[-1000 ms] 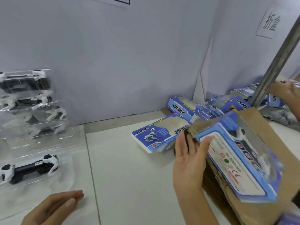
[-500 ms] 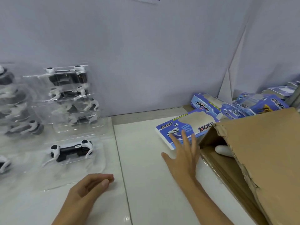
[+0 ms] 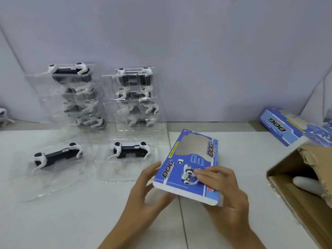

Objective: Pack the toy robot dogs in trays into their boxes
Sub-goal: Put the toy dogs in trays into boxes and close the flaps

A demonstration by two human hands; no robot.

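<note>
In front of me, head view: my right hand [image 3: 222,187] pinches a flattened blue box [image 3: 188,166] at its near end, and my left hand [image 3: 149,187] cups its left edge. I judge packing barely begun: the trayed dogs [image 3: 132,150] lie unboxed, with more stacked behind.

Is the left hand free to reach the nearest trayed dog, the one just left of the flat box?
Probably not yet: the left hand grips the flat box; the tray lies unobstructed.

Flat box [image 3: 190,164] blue, white edge, red "DOG"; toy dogs [image 3: 132,150] black-white; carton [image 3: 305,186] brown
</note>
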